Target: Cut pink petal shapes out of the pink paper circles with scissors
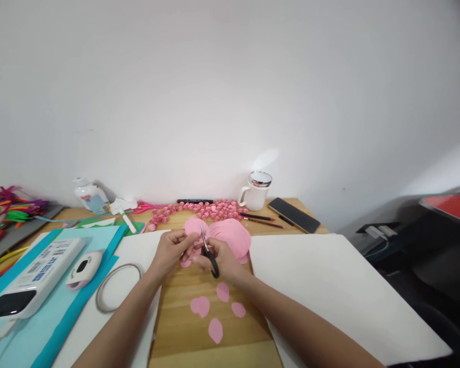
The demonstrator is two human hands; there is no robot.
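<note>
Pinched between the fingers of my left hand (pixel 173 249) is a pink paper circle (pixel 193 226), held up over the table. My right hand (pixel 223 258) grips a pair of scissors (pixel 215 269) by its black handles. The blades point up and away from me, right against the paper; whether they are parted is hard to make out. Just behind my right hand lies a pile of round pink paper discs (pixel 235 236). Nearer me, several small pink paper petals (pixel 215 330) are scattered on the bare wood.
Many small pink rolled paper pieces (pixel 218 208) lie by the wall, beside a white mug (pixel 255 193) and a phone (pixel 294 214). White sheets (pixel 329 286) flank the wooden table (pixel 199 352). At left are a power bank (pixel 42 273), a tape roll (pixel 99 301) and a bottle (pixel 91 197).
</note>
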